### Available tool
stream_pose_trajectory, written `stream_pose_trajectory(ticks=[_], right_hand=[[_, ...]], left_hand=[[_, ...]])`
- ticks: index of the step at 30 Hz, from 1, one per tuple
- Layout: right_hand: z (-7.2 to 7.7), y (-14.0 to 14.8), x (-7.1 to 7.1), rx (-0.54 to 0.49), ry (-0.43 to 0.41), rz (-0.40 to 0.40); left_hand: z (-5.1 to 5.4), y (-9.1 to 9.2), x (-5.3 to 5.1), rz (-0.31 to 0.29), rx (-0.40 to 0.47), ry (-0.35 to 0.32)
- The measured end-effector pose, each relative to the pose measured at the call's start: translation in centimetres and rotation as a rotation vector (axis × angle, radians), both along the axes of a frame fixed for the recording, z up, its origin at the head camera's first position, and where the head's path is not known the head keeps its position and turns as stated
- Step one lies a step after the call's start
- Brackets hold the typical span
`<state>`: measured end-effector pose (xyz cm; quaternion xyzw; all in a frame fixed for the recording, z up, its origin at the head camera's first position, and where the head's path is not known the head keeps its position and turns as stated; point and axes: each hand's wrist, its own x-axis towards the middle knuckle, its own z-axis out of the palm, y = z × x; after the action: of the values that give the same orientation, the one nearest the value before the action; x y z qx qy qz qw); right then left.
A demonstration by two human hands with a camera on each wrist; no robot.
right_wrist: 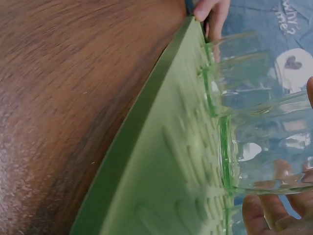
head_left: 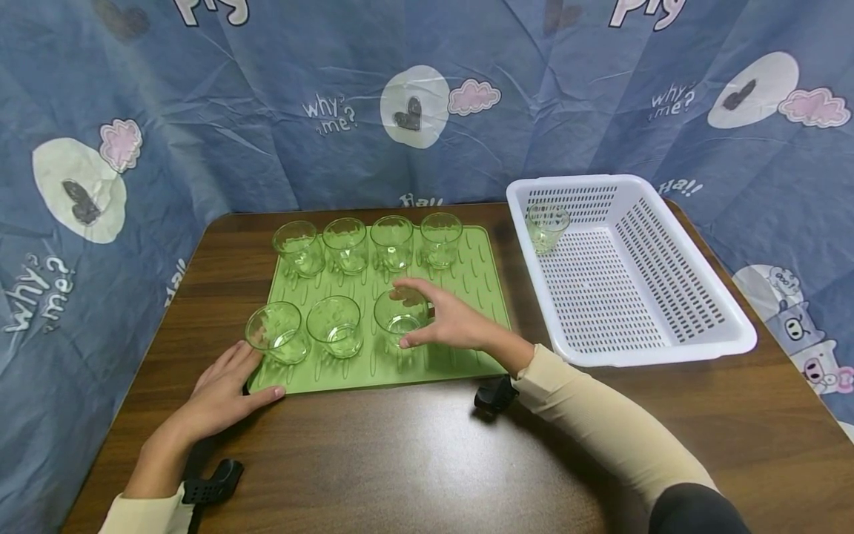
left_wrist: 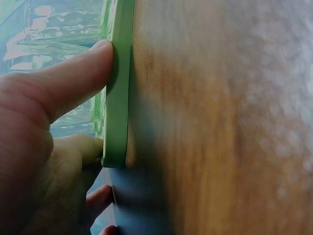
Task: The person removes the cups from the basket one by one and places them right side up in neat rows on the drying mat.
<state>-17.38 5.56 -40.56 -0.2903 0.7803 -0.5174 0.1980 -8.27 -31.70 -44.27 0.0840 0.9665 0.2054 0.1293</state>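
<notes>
Two rows of clear glasses stand upright on a green ridged mat (head_left: 460, 363). My right hand (head_left: 457, 319) curves round the third glass (head_left: 402, 323) of the front row, thumb on the near side and fingers behind. In the right wrist view that glass (right_wrist: 269, 147) stands on the mat, with some fingers showing through it. My left hand (head_left: 223, 389) rests at the mat's near left corner, its thumb (left_wrist: 83, 78) against the mat's edge, as the left wrist view shows. The front-left glass (head_left: 276, 334) is just beyond its fingers.
To the right stands a white perforated plastic basket (head_left: 720, 345) with one glass (head_left: 547, 228) in its far left corner. The mat and basket sit on a brown wooden table (head_left: 373, 460). Behind it hangs a blue printed cloth (head_left: 253, 148).
</notes>
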Motion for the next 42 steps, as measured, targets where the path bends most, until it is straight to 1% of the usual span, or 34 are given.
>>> stream_pose_trajectory(ticks=[9,11,16,21,27,36,42], right_hand=[[-0.9,-0.4,-0.1,-0.018,-0.065,-0.005],[-1.0,-0.5,-0.1,-0.015,-0.063,-0.004],[-1.4,-0.6,-0.1,0.013,-0.021,-0.007],[-1.8,-0.7,-0.2,0.023,-0.004,-0.016],[-2.0,-0.8,-0.3,0.020,0.002,-0.009],[-2.2,-1.0,-0.1,0.028,-0.002,-0.030],[-2.0,-1.1,0.1,0.072,-0.006,-0.053]], left_hand=[[-0.1,-0.1,-0.1,0.002,-0.001,-0.005],[-0.1,-0.1,-0.1,0.000,-0.004,-0.003],[-0.1,-0.2,-0.2,-0.005,-0.008,0.005],[0.0,0.0,0.0,-0.002,-0.003,-0.002],[0.0,-0.1,0.0,-0.003,-0.005,-0.001],[0.0,0.0,0.0,-0.003,-0.003,0.000],[-0.2,-0.1,0.1,0.003,-0.009,0.006]])
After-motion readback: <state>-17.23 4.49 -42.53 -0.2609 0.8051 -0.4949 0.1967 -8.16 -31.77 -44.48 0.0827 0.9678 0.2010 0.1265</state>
